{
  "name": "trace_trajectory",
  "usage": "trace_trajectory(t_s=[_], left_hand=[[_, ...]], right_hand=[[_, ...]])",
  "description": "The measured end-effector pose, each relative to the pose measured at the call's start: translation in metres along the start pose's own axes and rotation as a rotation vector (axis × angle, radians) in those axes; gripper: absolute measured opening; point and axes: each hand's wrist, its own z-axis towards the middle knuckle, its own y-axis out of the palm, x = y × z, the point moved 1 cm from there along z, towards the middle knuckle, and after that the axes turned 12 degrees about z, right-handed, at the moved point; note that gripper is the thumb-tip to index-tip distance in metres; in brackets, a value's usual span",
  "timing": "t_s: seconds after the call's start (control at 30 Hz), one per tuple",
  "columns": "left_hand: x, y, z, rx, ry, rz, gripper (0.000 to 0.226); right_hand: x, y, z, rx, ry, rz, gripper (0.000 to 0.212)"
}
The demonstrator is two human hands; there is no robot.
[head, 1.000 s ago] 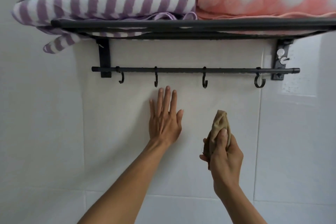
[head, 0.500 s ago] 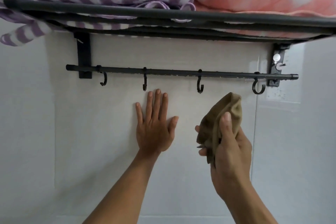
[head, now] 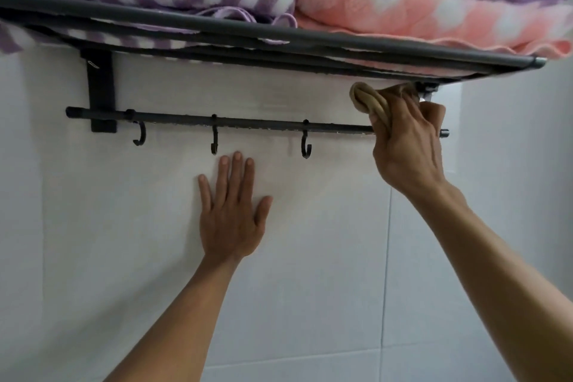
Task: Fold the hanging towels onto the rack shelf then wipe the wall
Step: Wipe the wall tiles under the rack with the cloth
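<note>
Right hand (head: 409,146) gripping tan cloth (head: 369,102) under rack shelf (head: 279,37).

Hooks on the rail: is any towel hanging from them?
No: the three visible hooks hang bare, and the towels lie folded on the shelf.

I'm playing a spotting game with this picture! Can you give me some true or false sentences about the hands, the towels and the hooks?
1. The right hand has its grip shut on a bunched tan cloth. True.
2. The left hand is holding a hook. False: it lies flat and open on the white tiled wall, just below the hooks.
3. A folded pink and white towel lies on the dark metal rack shelf. True.
4. A towel hangs from the thin black hook rail. False: nothing hangs from the three hooks in view.
5. The tan cloth is down by the left hand. False: it is up under the shelf's right end.
</note>
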Motion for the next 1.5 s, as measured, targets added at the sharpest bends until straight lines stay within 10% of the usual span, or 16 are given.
trace_trajectory(t_s=[0.5,1.5], left_hand=[[0.005,-0.002,-0.001,0.09,-0.012,0.008,0.076],[0.005,-0.001,-0.001,0.068,-0.023,-0.012,0.077]], right_hand=[[0.035,-0.022,0.061,-0.459,0.467,-0.258,0.031],[0.018,0.002,0.073,-0.253,0.058,-0.138,0.019]])
